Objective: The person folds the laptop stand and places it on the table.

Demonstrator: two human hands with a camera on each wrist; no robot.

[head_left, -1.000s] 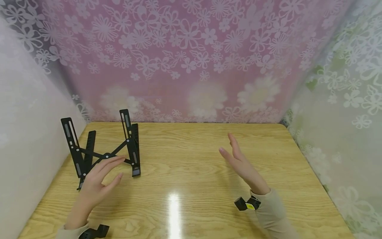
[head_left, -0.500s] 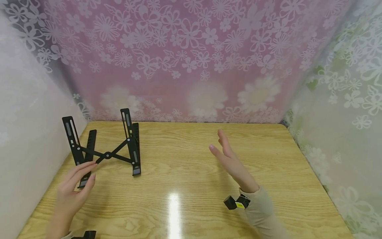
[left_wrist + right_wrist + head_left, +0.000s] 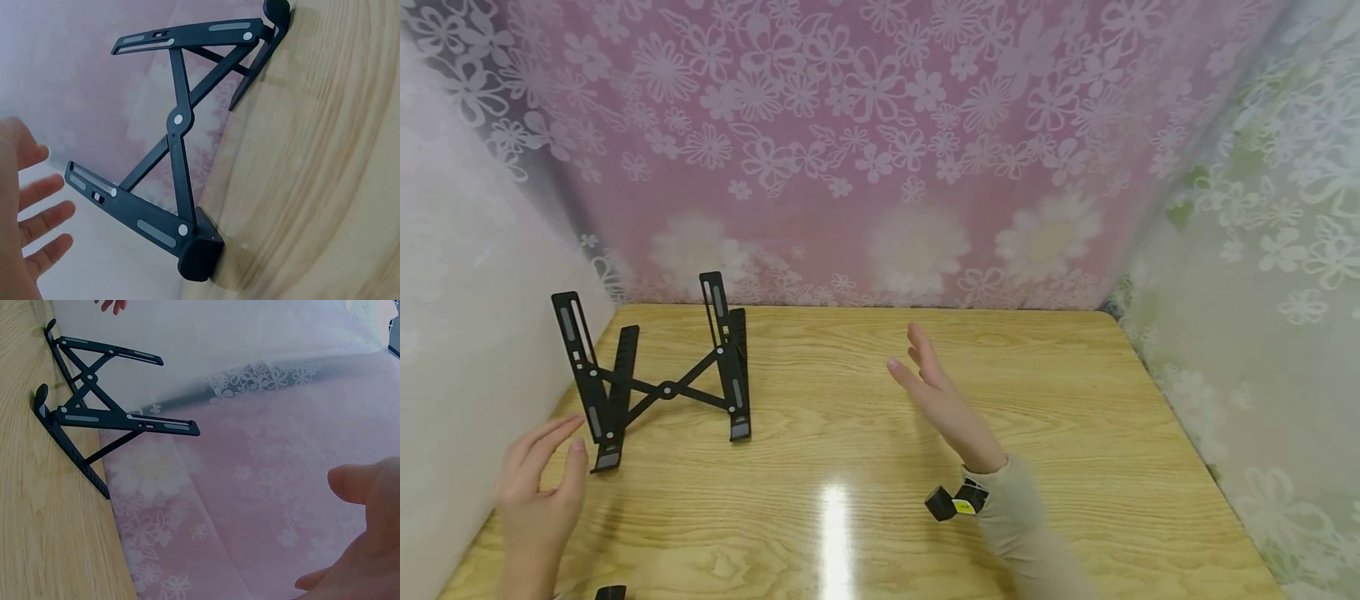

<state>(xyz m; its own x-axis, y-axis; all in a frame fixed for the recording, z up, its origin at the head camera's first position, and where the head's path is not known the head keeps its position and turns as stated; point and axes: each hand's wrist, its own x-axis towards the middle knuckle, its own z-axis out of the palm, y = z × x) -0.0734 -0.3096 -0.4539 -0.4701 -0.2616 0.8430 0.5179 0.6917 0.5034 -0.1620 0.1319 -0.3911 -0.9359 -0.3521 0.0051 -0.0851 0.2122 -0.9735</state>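
A black folding laptop stand (image 3: 667,390) stands unfolded at the table's back left, its two slotted arms tilted up and joined by crossed bars. Just left of the stand's near foot, my left hand (image 3: 538,483) hovers with fingers loosely bent, holding nothing. In the left wrist view the fingers of that hand (image 3: 37,219) spread beside the laptop stand (image 3: 179,119), apart from it. Over the middle of the table my right hand (image 3: 943,400) is raised with straight fingers and nothing in it. The right wrist view shows its thumb (image 3: 350,484) well away from the stand (image 3: 89,377).
The wooden table (image 3: 820,375) has a bright light reflection near its front. A pink flowered curtain (image 3: 880,150) hangs along the back edge. Pale cloth walls close in the left side (image 3: 482,250) and the right side (image 3: 1262,333).
My left hand has drawn back left, from in front of the stand to beside its near foot. My right hand has drifted left toward the middle. The stand stays in place.
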